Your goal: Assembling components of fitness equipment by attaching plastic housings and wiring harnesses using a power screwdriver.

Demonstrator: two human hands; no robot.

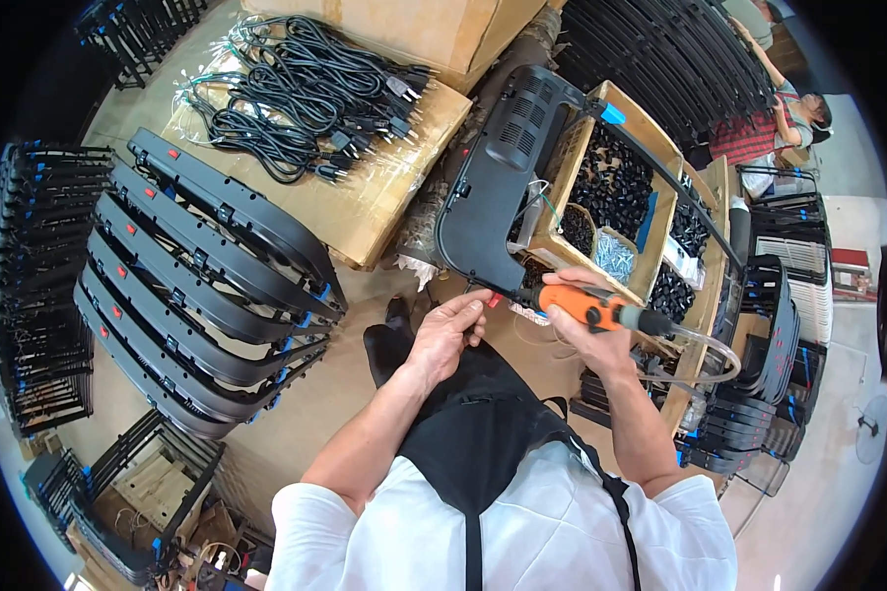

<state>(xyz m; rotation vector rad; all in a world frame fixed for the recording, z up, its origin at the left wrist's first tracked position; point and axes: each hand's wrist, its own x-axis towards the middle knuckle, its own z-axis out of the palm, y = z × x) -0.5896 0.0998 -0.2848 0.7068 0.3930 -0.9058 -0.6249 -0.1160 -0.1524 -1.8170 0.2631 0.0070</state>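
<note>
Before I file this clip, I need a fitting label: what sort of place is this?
Most likely a factory assembly area: there are rows of similar black frames, a pile of power cords on a cardboard box, and an orange power tool held by the worker.

We list one heap of black power cords (pixel 296 89), plugs to the right, on a cardboard box (pixel 375 222); behind it, one larger carton (pixel 394 30). At left we enter a row of curved black frames (pixel 232 212) with small red marks; beyond, a tall stack of dark racks (pixel 44 286). At far right we record a co-worker (pixel 744 140) in a red-and-black checked garment and a fan (pixel 868 430).
</note>
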